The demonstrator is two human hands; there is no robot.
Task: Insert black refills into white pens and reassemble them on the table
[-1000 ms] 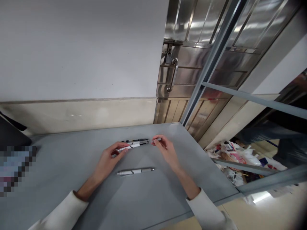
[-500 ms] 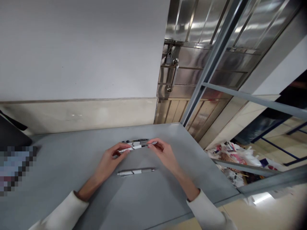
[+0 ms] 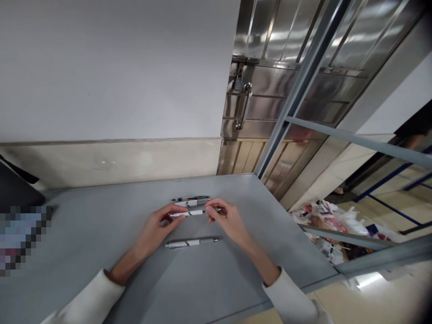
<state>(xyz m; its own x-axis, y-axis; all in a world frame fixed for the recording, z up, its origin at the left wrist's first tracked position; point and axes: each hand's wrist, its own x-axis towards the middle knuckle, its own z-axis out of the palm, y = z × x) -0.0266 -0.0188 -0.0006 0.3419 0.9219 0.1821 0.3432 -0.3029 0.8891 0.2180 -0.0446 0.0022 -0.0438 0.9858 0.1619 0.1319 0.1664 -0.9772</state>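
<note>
Between my two hands lies a white and grey pen (image 3: 195,213), held nearly level just above or on the grey tabletop. My left hand (image 3: 161,223) pinches its left end between thumb and fingers. At the other end, the thumb and fingertips of my right hand (image 3: 225,217) close round the grey part, with the tip showing past them. Right behind are a white and grey pen (image 3: 191,203) and a darker pen (image 3: 193,198), side by side. Nearer to me, another white and grey pen (image 3: 191,243) lies across the table, its tip pointing right.
The grey table (image 3: 101,234) meets a tiled wall at the back. A black object (image 3: 16,189) stands at the left edge beside a blurred-out item (image 3: 23,238). A metal frame post (image 3: 303,85) rises at the right corner; plastic bags (image 3: 337,220) lie beyond it.
The held pen has come slightly toward me and turned more level, opening a gap from the two pens behind. My right hand's fingers have curled in further around its end.
</note>
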